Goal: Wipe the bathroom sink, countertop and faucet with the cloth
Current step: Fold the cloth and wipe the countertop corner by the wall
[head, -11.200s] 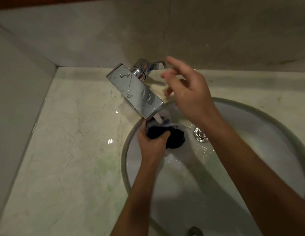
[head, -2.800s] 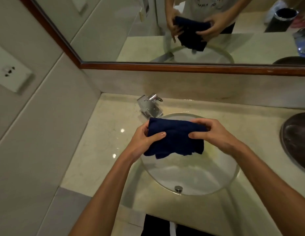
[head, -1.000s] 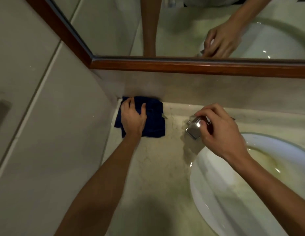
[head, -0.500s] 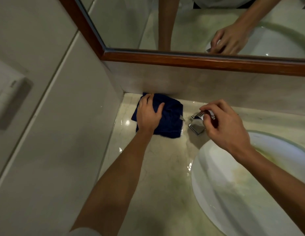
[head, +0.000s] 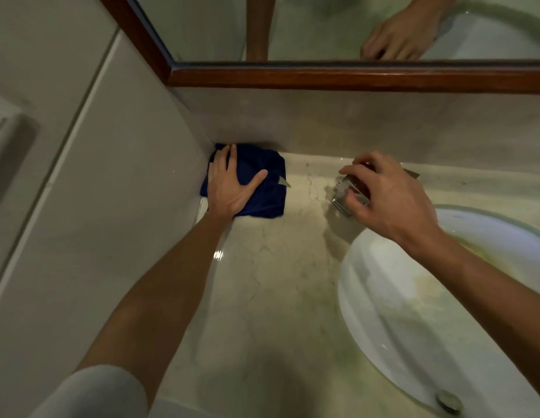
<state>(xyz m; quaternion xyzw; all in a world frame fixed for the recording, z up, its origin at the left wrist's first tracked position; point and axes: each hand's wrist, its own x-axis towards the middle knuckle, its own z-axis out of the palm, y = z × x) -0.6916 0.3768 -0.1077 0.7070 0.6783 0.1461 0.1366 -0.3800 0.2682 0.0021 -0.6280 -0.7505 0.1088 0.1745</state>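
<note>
Countertop (head: 281,267) corner, cloth (head: 268,188) underhand

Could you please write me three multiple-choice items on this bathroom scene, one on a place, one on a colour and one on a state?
1. Where does the cloth lie?
A. in the sink
B. in the countertop's back left corner
C. over the faucet

2. What colour is the cloth?
A. white
B. red
C. dark blue

3. What is the left hand doing?
A. pressing flat on the cloth
B. hanging free in the air
C. gripping the mirror frame

Answers:
1 B, it sits on the countertop where the two walls meet, clear of the sink.
2 C, it is a deep navy.
3 A, the palm and spread fingers lie on it, while the right hand covers the faucet.
</note>
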